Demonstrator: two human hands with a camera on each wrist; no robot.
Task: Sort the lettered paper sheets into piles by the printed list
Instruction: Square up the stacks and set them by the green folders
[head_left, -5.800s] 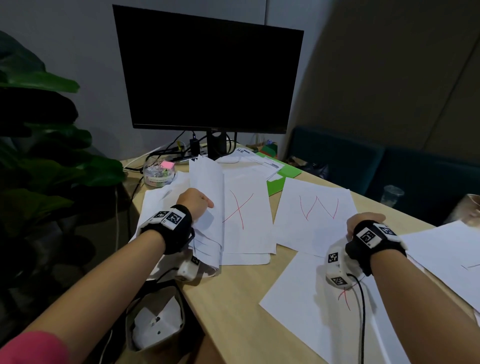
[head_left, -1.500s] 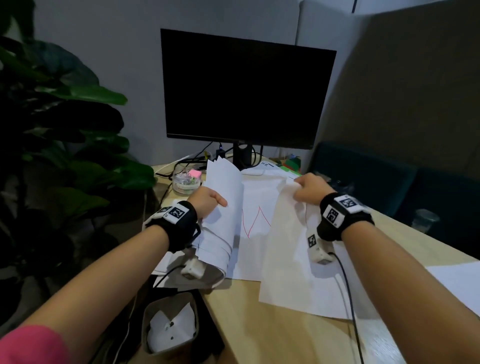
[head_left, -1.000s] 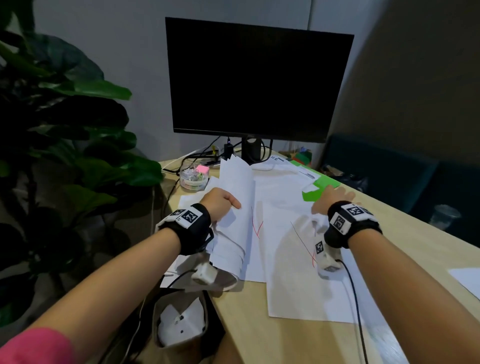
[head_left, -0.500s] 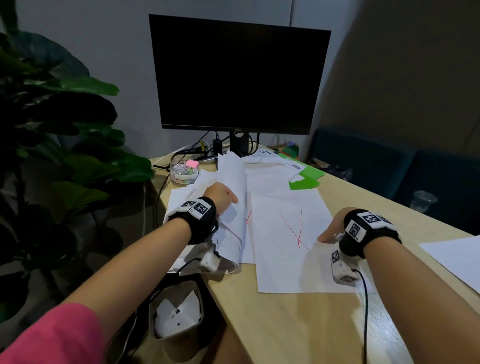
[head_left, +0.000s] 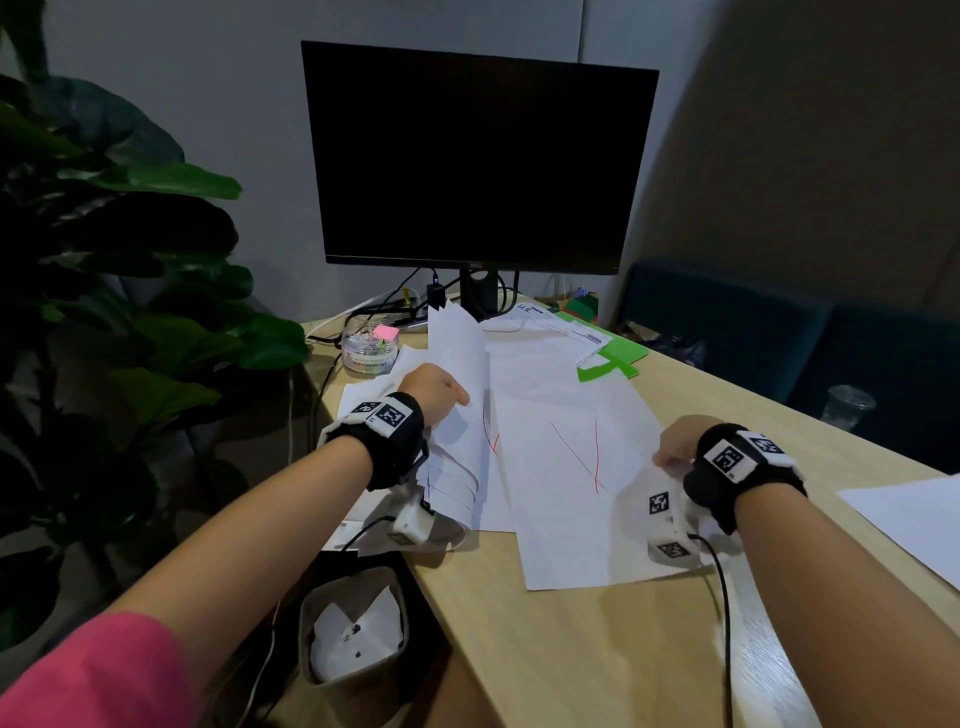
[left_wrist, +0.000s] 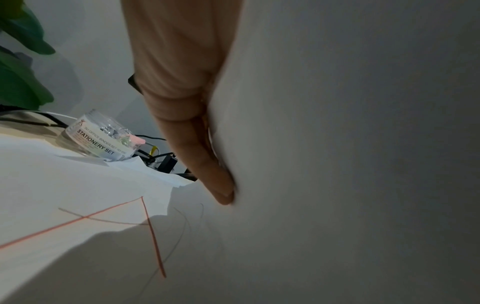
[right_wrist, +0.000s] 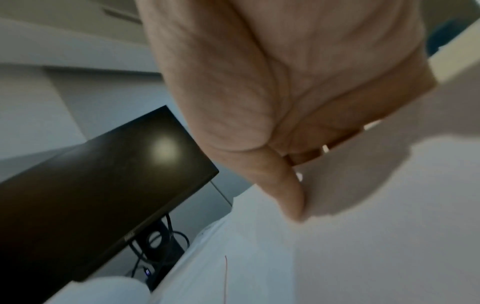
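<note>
**Sheet laid on a pile, stack kept ready**

The top sheet (head_left: 566, 467), marked with red strokes, lies flat on the desk (head_left: 597, 649) over other white sheets, at about 12 o'clock from the person. The right hand (head_left: 675, 447) rests at its 3 o'clock edge with fingers curled down onto the paper, thumb tip pressing it, probably to square it on its pile. The left hand (head_left: 434, 387), at 9 o'clock of that sheet, holds the unsorted stack (head_left: 462, 395) upright, thumb flat along the paper; its other fingers are hidden behind. Held on edge, the stack leaves the piles visible. The printed list (head_left: 563, 330) lies at 1 o'clock, below the monitor (head_left: 478, 156).
</note>
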